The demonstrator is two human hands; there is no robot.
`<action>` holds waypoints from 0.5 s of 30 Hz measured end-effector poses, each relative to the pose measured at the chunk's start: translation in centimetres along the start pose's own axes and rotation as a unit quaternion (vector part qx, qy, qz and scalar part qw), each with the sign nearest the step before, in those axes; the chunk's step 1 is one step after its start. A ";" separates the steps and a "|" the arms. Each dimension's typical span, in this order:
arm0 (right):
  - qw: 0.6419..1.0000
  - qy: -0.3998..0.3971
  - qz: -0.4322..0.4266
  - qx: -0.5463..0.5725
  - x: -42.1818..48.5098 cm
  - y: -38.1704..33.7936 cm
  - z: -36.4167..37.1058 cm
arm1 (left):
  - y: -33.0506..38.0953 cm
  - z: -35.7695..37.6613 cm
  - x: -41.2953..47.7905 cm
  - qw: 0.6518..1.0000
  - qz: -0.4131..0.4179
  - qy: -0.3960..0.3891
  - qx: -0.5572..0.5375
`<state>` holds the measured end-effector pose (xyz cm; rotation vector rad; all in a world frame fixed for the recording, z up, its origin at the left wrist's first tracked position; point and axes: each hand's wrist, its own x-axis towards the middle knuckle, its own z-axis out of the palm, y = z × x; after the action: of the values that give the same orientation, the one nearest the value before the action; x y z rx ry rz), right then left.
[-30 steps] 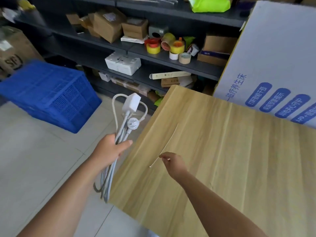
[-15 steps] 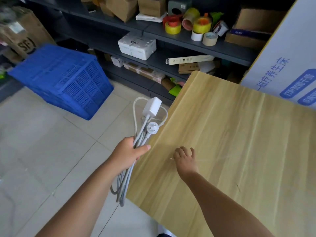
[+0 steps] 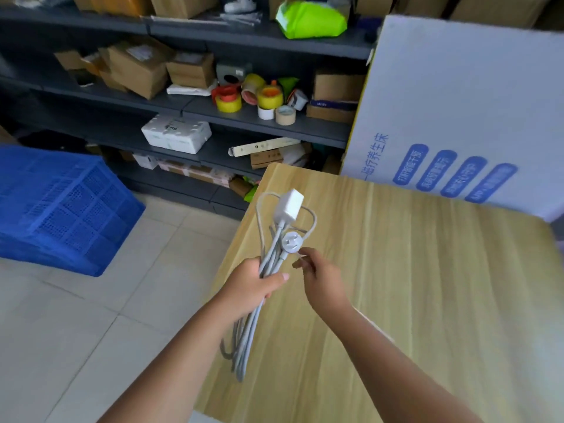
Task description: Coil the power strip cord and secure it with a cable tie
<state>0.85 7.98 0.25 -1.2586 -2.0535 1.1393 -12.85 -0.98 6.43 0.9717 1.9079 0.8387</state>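
My left hand [image 3: 253,288] is closed around the middle of a coiled grey power cord [image 3: 250,340]. The loops hang below my fist over the left edge of the wooden table [image 3: 427,285]. Above my fist, the white power strip block [image 3: 288,206] and the round white plug [image 3: 291,241] stick up. My right hand [image 3: 323,279] hovers just right of the bundle, below the plug. Its thumb and forefinger pinch a thin white cable tie [image 3: 300,255]; only the tie's tip shows clearly at the fingertips.
A blue plastic crate [image 3: 61,209] sits on the tiled floor to the left. Dark shelves [image 3: 213,111] behind hold cardboard boxes and tape rolls. A large white printed carton [image 3: 457,117] stands against the table's far right edge.
My right hand has lifted from the tabletop with the cable tie and come up beside the plug. My left hand has brought the cord bundle rightward, over the table edge.
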 end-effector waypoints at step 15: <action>0.991 0.086 0.004 0.098 -8.4 -4.4 -28.0 | 22.5 13.5 -7.0 0.956 0.215 -0.197 -0.038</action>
<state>23.21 10.87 19.43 -1.2249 -1.7675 1.1616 8.54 6.40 21.40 1.4174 1.3341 0.8746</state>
